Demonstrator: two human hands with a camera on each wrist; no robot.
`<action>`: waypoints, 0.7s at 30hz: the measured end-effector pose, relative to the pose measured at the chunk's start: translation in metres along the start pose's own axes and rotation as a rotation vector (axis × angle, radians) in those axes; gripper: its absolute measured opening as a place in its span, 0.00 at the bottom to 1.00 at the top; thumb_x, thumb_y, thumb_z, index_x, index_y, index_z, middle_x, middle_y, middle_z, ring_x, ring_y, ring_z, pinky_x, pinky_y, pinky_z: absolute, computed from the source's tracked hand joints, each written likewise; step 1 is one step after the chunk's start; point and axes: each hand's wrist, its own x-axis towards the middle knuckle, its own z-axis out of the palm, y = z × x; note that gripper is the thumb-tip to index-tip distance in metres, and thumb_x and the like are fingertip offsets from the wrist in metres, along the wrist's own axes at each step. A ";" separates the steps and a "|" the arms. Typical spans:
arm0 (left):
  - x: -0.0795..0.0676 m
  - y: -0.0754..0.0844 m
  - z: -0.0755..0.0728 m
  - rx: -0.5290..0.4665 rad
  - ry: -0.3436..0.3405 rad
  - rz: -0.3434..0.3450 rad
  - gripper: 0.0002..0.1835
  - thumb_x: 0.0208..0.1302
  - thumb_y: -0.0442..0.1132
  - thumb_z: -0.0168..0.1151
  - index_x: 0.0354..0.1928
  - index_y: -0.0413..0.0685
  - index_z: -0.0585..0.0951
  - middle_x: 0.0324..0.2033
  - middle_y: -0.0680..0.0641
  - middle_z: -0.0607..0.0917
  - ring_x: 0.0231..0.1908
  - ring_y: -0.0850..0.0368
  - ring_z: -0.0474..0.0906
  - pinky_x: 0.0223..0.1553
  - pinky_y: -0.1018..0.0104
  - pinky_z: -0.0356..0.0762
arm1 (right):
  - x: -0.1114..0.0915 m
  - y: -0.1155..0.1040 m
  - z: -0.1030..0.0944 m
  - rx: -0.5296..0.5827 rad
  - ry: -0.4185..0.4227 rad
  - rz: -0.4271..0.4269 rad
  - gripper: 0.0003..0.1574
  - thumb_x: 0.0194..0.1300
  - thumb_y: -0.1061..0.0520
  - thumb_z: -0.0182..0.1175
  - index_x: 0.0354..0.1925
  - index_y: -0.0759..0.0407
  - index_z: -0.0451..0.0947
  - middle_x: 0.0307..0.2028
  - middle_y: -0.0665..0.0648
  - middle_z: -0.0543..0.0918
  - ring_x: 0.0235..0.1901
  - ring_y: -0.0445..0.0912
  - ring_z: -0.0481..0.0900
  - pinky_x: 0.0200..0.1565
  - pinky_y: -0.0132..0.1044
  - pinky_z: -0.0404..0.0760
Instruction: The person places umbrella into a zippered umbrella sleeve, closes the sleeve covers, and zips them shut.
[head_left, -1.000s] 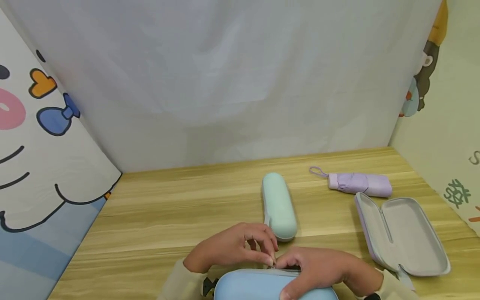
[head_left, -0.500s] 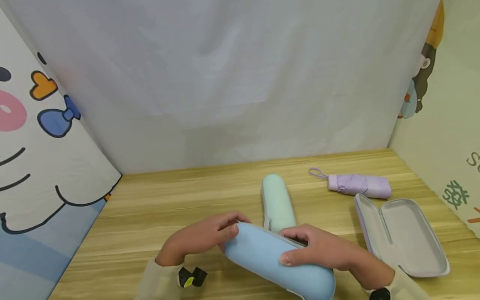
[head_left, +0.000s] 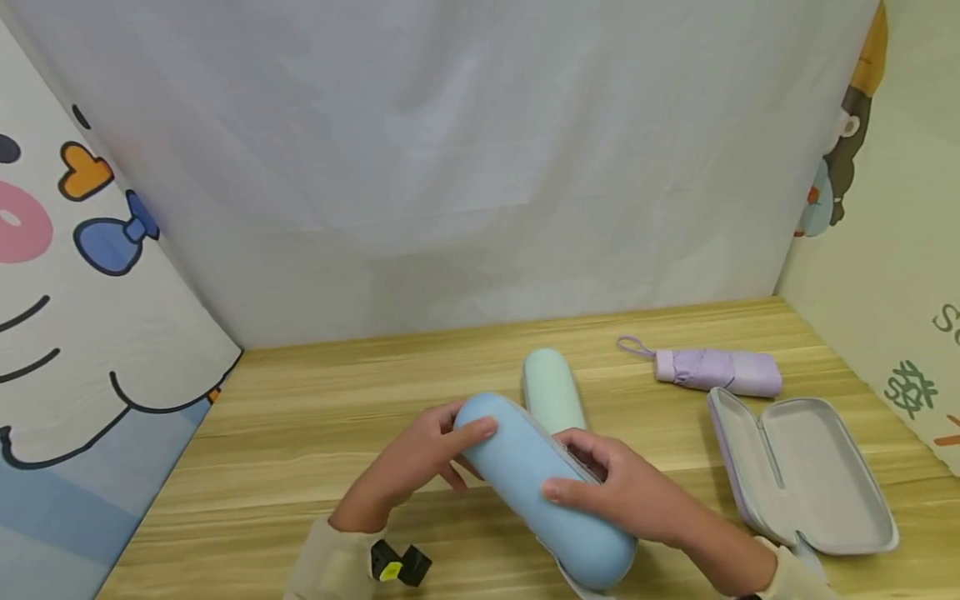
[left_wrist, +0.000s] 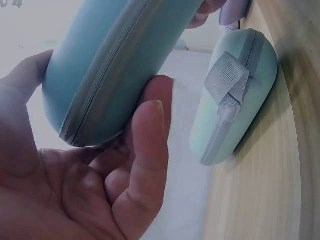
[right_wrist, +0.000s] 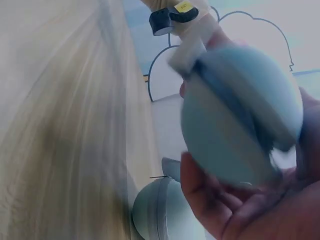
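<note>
Blue case — one, in two hands.

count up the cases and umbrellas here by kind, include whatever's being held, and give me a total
Cases: 3 (blue case, held; mint case; open grey-lined case)
Umbrellas: 1 (purple folded umbrella)
Total: 4

The blue case (blurred in the right wrist view) partly hides the mint case.
</note>
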 end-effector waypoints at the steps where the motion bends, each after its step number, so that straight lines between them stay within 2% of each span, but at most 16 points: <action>1: 0.000 0.000 0.000 -0.003 0.002 -0.002 0.34 0.72 0.57 0.60 0.68 0.37 0.74 0.48 0.39 0.83 0.35 0.47 0.86 0.30 0.54 0.86 | 0.000 0.000 -0.001 0.002 -0.012 0.007 0.23 0.79 0.52 0.58 0.65 0.61 0.74 0.50 0.60 0.83 0.47 0.55 0.84 0.46 0.43 0.84; 6: 0.000 -0.001 -0.002 0.003 -0.004 -0.011 0.34 0.72 0.57 0.60 0.66 0.36 0.76 0.45 0.40 0.84 0.33 0.48 0.85 0.29 0.55 0.85 | 0.000 -0.001 -0.010 0.014 -0.020 0.038 0.23 0.83 0.50 0.50 0.63 0.63 0.76 0.49 0.62 0.83 0.43 0.57 0.82 0.35 0.46 0.85; 12: -0.001 -0.001 -0.005 -0.018 -0.004 -0.035 0.35 0.72 0.58 0.59 0.67 0.35 0.75 0.44 0.40 0.84 0.31 0.50 0.85 0.28 0.58 0.84 | 0.000 0.001 -0.013 -0.001 0.017 -0.002 0.14 0.79 0.55 0.58 0.53 0.64 0.81 0.46 0.62 0.84 0.38 0.50 0.85 0.30 0.45 0.86; 16: -0.001 -0.001 -0.006 -0.021 0.004 -0.052 0.34 0.73 0.58 0.59 0.65 0.36 0.76 0.44 0.40 0.84 0.31 0.49 0.85 0.28 0.59 0.84 | 0.001 0.001 -0.011 -0.063 0.067 -0.037 0.09 0.76 0.58 0.61 0.45 0.63 0.83 0.39 0.61 0.84 0.33 0.47 0.84 0.29 0.46 0.86; 21: -0.001 -0.001 -0.008 -0.025 0.011 -0.072 0.34 0.72 0.59 0.59 0.66 0.37 0.74 0.44 0.40 0.84 0.31 0.49 0.86 0.27 0.60 0.83 | 0.000 0.000 -0.008 -0.201 0.137 -0.090 0.04 0.76 0.58 0.62 0.42 0.57 0.81 0.45 0.59 0.85 0.36 0.45 0.86 0.30 0.44 0.86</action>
